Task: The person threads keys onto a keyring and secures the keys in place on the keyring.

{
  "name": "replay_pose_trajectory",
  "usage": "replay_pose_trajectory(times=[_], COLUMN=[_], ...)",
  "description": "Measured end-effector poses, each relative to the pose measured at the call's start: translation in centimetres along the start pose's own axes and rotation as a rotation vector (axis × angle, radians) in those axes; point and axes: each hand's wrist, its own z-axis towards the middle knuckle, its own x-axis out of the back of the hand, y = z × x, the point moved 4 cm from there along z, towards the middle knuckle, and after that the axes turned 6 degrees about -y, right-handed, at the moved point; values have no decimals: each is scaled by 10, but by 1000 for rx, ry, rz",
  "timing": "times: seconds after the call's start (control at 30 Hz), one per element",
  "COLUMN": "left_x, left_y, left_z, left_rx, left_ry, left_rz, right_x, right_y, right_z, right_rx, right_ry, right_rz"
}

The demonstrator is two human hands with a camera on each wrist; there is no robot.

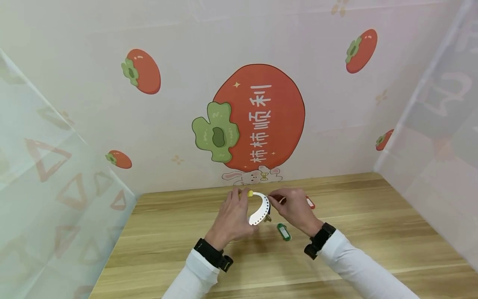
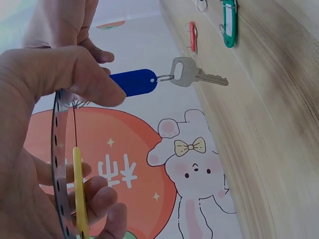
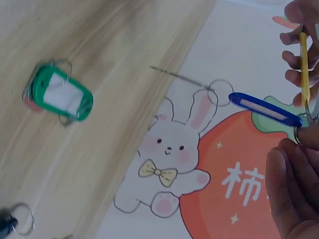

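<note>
Front key tag (image 1: 284, 232): on the bench (image 1: 168, 257)
Rear key tag (image 1: 310, 202): right, nearer the far edge
Perforated plate (image 1: 263, 209): left of both

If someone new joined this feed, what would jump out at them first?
Probably the large printed red fruit in the middle of the back wall in the head view. Just below it, the left hand grips a curved white strip lined with holes. The left wrist view shows a bright blue tag beside the thumb, with a metal key attached.
</note>
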Motion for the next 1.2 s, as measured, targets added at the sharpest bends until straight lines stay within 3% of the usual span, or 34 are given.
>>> replay_pose_trajectory(times=[0.17, 0.3, 0.67, 0.77, 1.0, 1.2], left_x=[-1, -1, 1, 1, 1, 0], left_y=[0, 1, 2, 2, 3, 2], left_z=[0, 0, -1, -1, 2, 2], left_rx=[-3, -21, -40, -44, -22, -21], left_ry=[24, 28, -37, -30, 17, 28], left_rz=[23, 26, 8, -5, 2, 16], right_x=[-2, 0, 6, 6, 2, 0], right_y=[0, -2, -8, -6, 1, -1], right_z=[-2, -2, 1, 0, -3, -3], right_rx=[-31, 0, 251, 205, -55, -84], right_ry=[33, 21, -101, -82, 0, 42], right_rz=[28, 35, -155, -123, 31, 78])
